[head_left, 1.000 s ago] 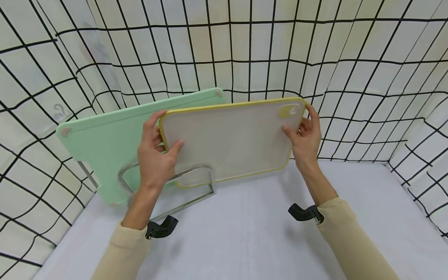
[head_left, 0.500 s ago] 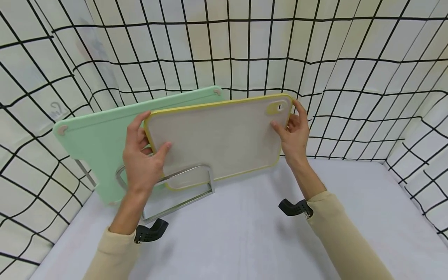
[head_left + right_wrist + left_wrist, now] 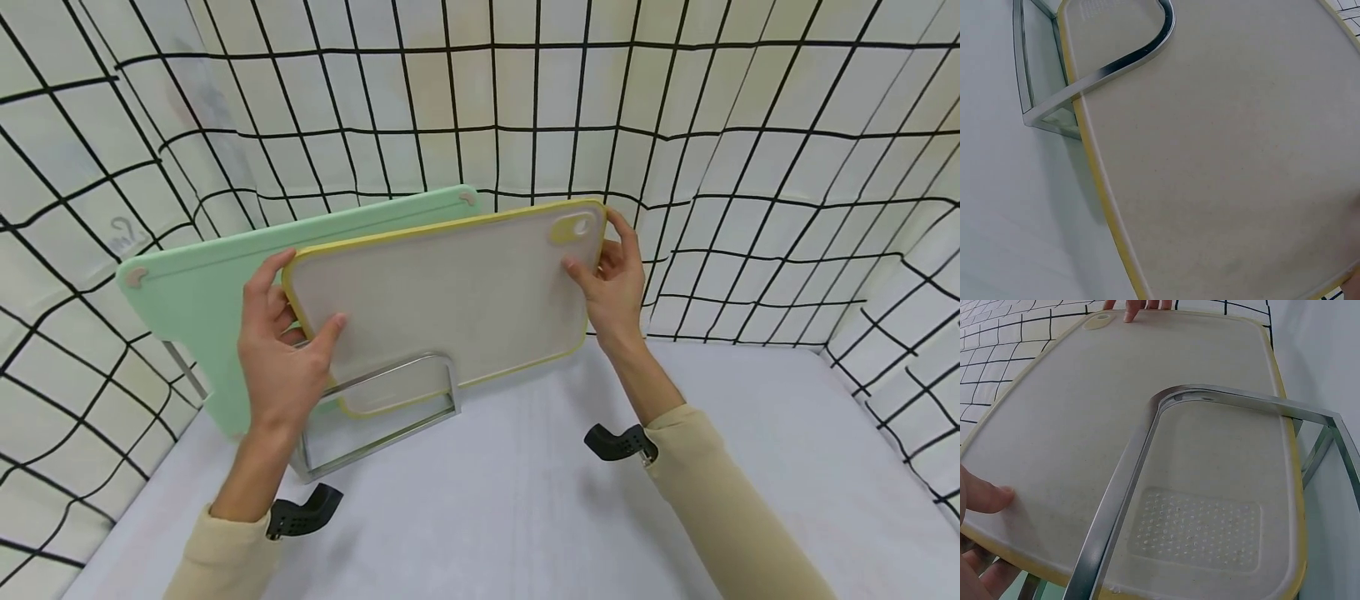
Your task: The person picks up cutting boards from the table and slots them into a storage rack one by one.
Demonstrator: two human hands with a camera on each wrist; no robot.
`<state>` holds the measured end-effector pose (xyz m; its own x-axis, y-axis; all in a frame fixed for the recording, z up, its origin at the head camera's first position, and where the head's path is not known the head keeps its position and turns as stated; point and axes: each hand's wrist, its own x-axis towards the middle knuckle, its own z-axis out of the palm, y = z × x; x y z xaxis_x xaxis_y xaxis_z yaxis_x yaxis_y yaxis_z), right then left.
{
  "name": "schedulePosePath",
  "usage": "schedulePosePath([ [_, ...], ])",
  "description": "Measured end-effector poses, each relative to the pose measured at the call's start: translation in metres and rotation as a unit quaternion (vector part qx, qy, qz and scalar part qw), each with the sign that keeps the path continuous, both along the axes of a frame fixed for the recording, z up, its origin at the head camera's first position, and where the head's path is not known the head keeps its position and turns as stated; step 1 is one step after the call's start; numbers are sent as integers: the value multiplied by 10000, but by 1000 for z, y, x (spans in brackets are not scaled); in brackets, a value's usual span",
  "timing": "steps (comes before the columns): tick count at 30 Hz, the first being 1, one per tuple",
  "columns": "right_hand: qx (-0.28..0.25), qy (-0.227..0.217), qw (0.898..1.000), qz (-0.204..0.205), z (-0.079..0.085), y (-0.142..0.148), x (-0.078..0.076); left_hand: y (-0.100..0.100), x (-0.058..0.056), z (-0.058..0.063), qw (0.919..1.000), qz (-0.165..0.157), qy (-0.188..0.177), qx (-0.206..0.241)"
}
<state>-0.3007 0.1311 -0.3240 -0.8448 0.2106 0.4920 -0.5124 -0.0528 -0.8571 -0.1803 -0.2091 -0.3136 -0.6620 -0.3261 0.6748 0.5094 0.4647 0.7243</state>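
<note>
A whitish cutting board [image 3: 450, 292] with a yellow edge is held up on its long side, slightly tilted. My left hand [image 3: 281, 358] grips its left end, thumb on the front face and fingers behind. At the upper right corner, beside the yellow oval with a hole, my right hand [image 3: 618, 292] pinches it the same way. The board's lower left part stands behind the front loop of a metal rack [image 3: 454, 392]. Through that loop a bumpy panel [image 3: 1197, 528] shows in the left wrist view. Behind leans a larger green cutting board [image 3: 202, 308], partly hidden, in the rack.
A white-covered table [image 3: 525, 483] lies beneath the rack. Black wire mesh [image 3: 535, 129] in front of white cloth encloses the back and both sides, close behind the green board. Black wrist mounts [image 3: 306, 512] stick out from both sleeves.
Both hands have moved left with the whitish board, sliding it further behind the rack's front loop. The green board and the rack stay in place.
</note>
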Motion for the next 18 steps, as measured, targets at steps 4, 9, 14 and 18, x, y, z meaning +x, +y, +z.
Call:
schedulePosePath([
  [4, 51, -88, 9999, 26, 0, -4, 0, -4, 2, 1, 10000, 43, 17, -16],
  [9, 89, -100, 9999, 83, -1, -9, -1, -9, 6, 2, 9999, 123, -38, 30],
  [14, 63, -103, 9998, 155, 0, -17, 0, -14, 11, 2, 9998, 170, -44, 64],
  [18, 109, -94, 9997, 179, 1, -23, 1, -19, 14, 1, 9998, 193, -9, 46],
])
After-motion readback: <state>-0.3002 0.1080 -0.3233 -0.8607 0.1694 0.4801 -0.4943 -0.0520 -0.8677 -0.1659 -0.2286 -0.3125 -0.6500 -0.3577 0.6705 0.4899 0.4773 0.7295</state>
